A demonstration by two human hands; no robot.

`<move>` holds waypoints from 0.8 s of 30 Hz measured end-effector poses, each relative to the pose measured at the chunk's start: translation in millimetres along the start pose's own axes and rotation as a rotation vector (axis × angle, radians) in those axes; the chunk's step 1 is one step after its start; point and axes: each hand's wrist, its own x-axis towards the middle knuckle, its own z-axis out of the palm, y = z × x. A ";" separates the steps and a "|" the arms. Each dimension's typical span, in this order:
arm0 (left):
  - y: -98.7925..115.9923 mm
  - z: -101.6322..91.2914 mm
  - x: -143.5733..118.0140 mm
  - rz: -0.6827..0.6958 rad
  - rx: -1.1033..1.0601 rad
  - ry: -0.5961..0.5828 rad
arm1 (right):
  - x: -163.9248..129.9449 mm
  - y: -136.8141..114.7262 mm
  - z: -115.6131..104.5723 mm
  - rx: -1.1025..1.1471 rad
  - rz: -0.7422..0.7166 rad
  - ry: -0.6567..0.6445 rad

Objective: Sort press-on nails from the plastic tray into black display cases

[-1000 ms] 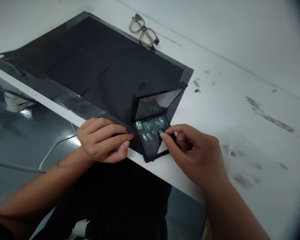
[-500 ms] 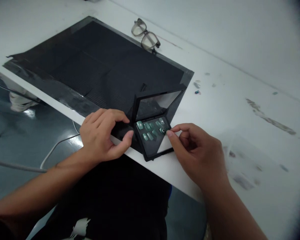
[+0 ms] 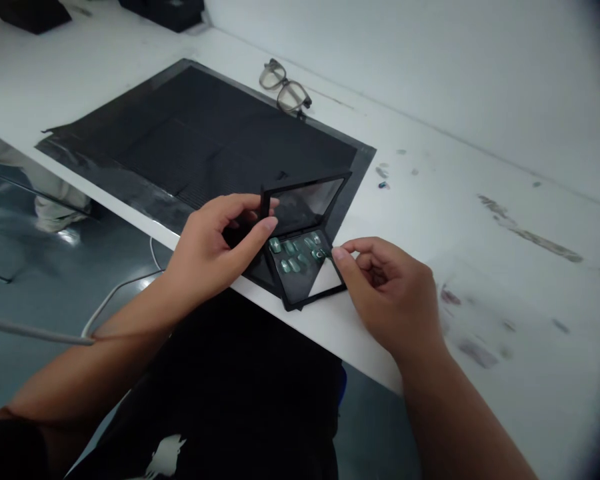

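My left hand (image 3: 211, 248) gripped the raised lid (image 3: 307, 202) of the black case (image 3: 305, 270) at the desk (image 3: 430, 220) edge. My right hand (image 3: 387, 293) pinched a green nail (image 3: 321, 253) at the tray's right side, beside the others.

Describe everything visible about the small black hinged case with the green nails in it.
The black case is a flat, square, hinged box of what looks like plastic. It lies open at the near edge of the white table, partly on the black mat. Its lid stands tilted up, with a clear or glossy panel. The base holds about eight green press-on nails in two rows; a pale patch shows at its lower right. The left hand grips the lid's left edge; the right hand has fingertips at the base's right edge.
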 end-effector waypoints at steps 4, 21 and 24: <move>1.0 2.0 5.9 0.111 0.009 -0.036 | -2.6 -4.6 -0.8 0.033 -0.045 0.076; -9.5 -6.3 1.3 0.520 0.067 -0.278 | -7.2 7.5 -11.6 -0.125 -0.615 0.111; -8.6 -5.1 0.7 0.424 0.073 -0.250 | -8.1 8.7 -9.9 -0.150 -0.615 0.101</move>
